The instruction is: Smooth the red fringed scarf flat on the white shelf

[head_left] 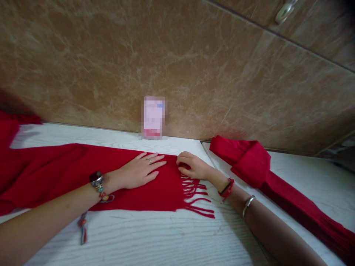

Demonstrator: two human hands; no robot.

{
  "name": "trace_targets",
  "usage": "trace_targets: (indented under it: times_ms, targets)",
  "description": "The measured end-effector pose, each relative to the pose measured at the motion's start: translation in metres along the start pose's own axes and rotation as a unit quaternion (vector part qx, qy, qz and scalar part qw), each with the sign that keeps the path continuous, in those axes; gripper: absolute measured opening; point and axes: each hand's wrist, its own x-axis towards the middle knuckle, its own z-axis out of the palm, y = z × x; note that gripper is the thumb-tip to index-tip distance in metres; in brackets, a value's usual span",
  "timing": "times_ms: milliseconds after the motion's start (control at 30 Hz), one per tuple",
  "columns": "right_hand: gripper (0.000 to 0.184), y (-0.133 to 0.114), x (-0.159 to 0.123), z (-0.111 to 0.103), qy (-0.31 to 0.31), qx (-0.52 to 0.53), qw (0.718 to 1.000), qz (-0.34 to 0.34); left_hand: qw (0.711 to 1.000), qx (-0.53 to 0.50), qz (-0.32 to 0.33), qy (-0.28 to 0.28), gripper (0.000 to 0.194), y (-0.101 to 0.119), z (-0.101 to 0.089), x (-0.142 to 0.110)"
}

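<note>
A red fringed scarf (69, 173) lies spread flat across a white wood-grain table (155, 236). My left hand (140, 170) rests palm down on it with the fingers stretched out, near the fringed end. My right hand (192, 165) sits at the scarf's far corner by the fringe (196, 195), its fingers curled and pinching the cloth edge. Both wrists wear bracelets.
A second red scarf (249, 162), folded into a long strip, lies on the adjoining white surface (313, 184) to the right. A small blurred pink card (154, 117) leans against the brown marble wall (177, 62). More red cloth bunches at the far left (11, 125).
</note>
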Motion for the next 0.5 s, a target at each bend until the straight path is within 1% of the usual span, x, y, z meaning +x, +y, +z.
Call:
trace_targets:
  times_ms: [67,167,233,300,367,400,433,467,500]
  targets:
    - [0.011,0.010,-0.005,-0.001,-0.022,-0.028,0.999,0.012,1.000,-0.002,0.003,-0.001,0.044,-0.001,0.000,0.000]
    - [0.018,0.028,-0.027,-0.010,-0.026,-0.084,0.996,0.022,1.000,-0.002,0.005,-0.001,0.044,-0.002,0.000,-0.001]
    - [0.020,0.037,-0.041,-0.016,-0.010,-0.118,0.992,0.036,1.000,-0.001,0.005,0.000,0.044,-0.003,0.000,-0.001]
    - [0.022,0.040,-0.049,-0.020,0.040,-0.138,0.988,0.055,1.000,0.001,0.006,-0.001,0.045,-0.004,0.000,-0.001]
    - [0.020,0.036,-0.046,-0.019,0.103,-0.134,0.984,0.065,1.000,0.001,0.006,-0.001,0.044,-0.004,0.000,-0.001]
    - [0.017,0.031,-0.041,-0.017,0.123,-0.122,0.983,0.061,1.000,0.000,0.005,0.001,0.044,-0.003,0.000,-0.001]
    - [0.013,0.026,-0.035,-0.014,0.129,-0.106,0.985,0.053,1.000,-0.003,0.005,0.004,0.044,-0.003,0.000,-0.001]
    - [0.008,0.021,-0.028,-0.011,0.117,-0.086,0.989,0.040,1.000,-0.006,0.006,0.008,0.044,-0.003,0.000,-0.001]
    - [0.008,0.015,-0.020,-0.007,0.092,-0.067,0.993,0.027,1.000,-0.009,0.007,0.012,0.044,-0.002,0.000,-0.001]
